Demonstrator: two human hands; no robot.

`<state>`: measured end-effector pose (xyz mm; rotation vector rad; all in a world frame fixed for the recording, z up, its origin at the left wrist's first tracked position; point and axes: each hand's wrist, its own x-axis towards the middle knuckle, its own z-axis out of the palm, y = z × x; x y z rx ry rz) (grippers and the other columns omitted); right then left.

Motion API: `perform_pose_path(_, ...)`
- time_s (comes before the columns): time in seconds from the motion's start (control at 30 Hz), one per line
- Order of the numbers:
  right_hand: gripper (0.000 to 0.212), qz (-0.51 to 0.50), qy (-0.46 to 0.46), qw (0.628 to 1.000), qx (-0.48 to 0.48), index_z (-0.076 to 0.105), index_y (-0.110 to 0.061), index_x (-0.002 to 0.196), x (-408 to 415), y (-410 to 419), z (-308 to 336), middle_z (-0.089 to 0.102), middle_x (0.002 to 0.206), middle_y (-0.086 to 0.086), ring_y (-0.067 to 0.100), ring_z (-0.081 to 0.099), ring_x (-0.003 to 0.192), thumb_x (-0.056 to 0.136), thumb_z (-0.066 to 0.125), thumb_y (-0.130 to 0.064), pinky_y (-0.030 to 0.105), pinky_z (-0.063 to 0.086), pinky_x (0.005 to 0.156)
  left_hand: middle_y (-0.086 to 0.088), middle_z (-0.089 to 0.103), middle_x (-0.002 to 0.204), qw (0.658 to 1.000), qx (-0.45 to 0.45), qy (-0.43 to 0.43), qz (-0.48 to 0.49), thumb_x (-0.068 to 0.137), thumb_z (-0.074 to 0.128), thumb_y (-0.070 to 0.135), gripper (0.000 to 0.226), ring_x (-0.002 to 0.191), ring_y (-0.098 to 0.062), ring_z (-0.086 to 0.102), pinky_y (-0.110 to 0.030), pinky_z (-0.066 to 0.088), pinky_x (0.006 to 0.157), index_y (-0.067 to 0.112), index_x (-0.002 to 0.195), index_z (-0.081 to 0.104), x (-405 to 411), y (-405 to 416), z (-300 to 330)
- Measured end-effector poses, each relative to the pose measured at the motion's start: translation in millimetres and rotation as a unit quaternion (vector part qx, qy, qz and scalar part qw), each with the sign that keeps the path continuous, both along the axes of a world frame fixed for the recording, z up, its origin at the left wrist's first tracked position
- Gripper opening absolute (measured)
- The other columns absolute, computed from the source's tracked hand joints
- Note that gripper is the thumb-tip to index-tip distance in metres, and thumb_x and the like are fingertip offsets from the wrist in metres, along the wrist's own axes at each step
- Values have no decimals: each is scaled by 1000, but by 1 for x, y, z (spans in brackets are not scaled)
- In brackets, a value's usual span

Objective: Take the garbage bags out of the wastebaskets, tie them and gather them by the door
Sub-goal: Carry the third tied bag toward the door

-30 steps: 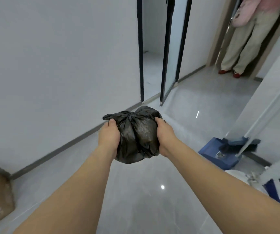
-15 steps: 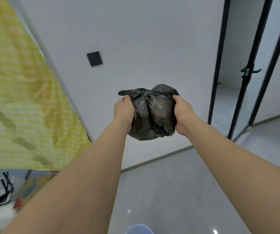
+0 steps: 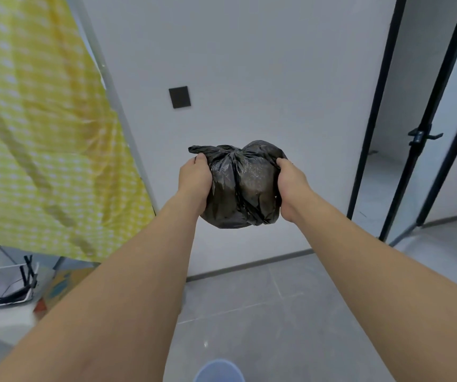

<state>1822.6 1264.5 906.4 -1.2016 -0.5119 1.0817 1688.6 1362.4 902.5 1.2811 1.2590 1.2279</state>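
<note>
Black plastic: one garbage bag (image 3: 242,186), roundish, knot facing me, loose tail pointing to ten o'clock. My left hand (image 3: 195,179) and right hand (image 3: 290,186), fingers curled, grip its sides.

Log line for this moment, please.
stage: carrying | black garbage bag: gathered shut, held in air | left hand: grips bag | right hand: grips bag | door: not identifiable

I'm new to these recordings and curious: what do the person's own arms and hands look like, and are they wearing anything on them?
Both forearms are bare up to the frame's edge: no sleeves show. The left hand and right hand have no gloves, and no watch, bracelet or ring can be seen on the visible sides. No markings or cables show.
</note>
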Motion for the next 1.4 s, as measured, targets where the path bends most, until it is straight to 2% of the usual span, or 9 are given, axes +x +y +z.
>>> perform_pose_path(0.1,24,0,4,1000,-7,62,-20,104,2,0,-5,67,98,1,18,62,81,97,41,-29,27,47,61,-4,60,90,1000,2,-6,-2,96,37,27,28,83,-23,52,-34,46,80,12,86,59,2,-1,-2)
perform_pose_path(0.2,22,4,5,1000,-9,62,-21,100,1,2,-8,67,97,1,19,62,83,96,41,-29,27,48,63,-4,60,89,1000,0,-7,1,96,38,27,28,83,-23,52,-34,47,81,12,87,60,0,0,-7)
perform_pose_path(0.33,26,14,-3,1000,-20,62,-20,108,-4,6,-13,67,101,2,19,62,84,96,42,-31,27,47,62,-5,61,91,1000,-16,-9,13,95,39,29,28,83,-23,53,-36,49,85,14,82,59,-9,4,-15)
perform_pose_path(0.47,26,24,-2,999,-29,62,-19,110,-9,9,-19,67,97,1,18,62,80,97,42,-30,26,46,58,-6,58,88,1000,-20,-11,17,93,39,29,27,79,-22,50,-34,46,77,14,84,58,-14,5,-27)
perform_pose_path(0.6,30,35,3,998,-44,63,-17,114,-9,10,-31,68,99,3,20,63,79,96,41,-29,26,47,57,-7,57,89,999,-40,-8,13,91,38,30,28,81,-22,50,-36,48,80,12,88,59,-15,3,-43)
perform_pose_path(0.77,30,44,13,998,-48,63,-15,114,-9,11,-45,68,97,3,20,63,80,97,41,-27,27,49,59,-8,55,87,999,-46,-14,18,93,37,26,26,79,-21,48,-33,42,72,12,86,57,-18,1,-59)
perform_pose_path(1.07,34,58,26,996,-60,62,-13,119,-23,16,-71,69,104,6,21,65,83,96,42,-28,27,50,59,-7,59,92,998,-52,6,45,96,37,25,29,85,-23,52,-34,46,81,9,92,61,-34,2,-79)
perform_pose_path(1.2,33,48,27,996,-73,62,-13,118,-25,16,-82,68,98,4,20,64,80,96,43,-29,26,49,59,-10,64,97,996,-76,10,41,95,38,30,31,93,-28,59,-42,48,94,12,88,62,-38,1,-90)
perform_pose_path(1.4,34,67,47,990,-111,62,-14,120,-31,14,-109,69,105,6,23,66,87,96,42,-30,29,53,63,-12,68,105,993,-106,27,37,89,39,35,32,104,-32,62,-49,49,97,14,84,63,-48,-3,-122)
